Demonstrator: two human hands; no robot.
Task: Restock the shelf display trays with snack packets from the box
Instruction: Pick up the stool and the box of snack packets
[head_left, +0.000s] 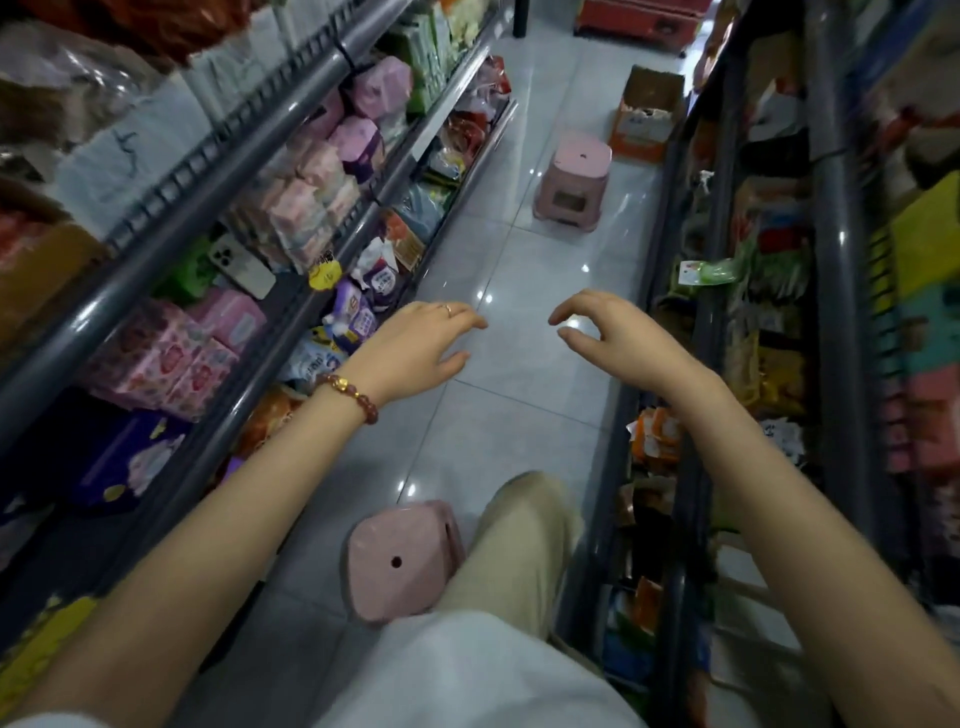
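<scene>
My left hand (421, 348) and my right hand (613, 332) both reach forward over the aisle floor, fingers loosely curled, holding nothing. An open cardboard box (647, 117) with orange print stands on the floor far ahead, against the right shelf. Snack packets (657, 434) fill the low right shelf trays beside my right forearm. More packets (358, 312) lie on the low left shelf next to my left hand.
A pink stool (574, 179) stands mid-aisle in front of the box. Another pink stool (400, 558) sits by my leg. A phone (241, 267) lies on the left shelf rail. Grey shelving lines both sides; a red crate (639, 15) sits at the far end.
</scene>
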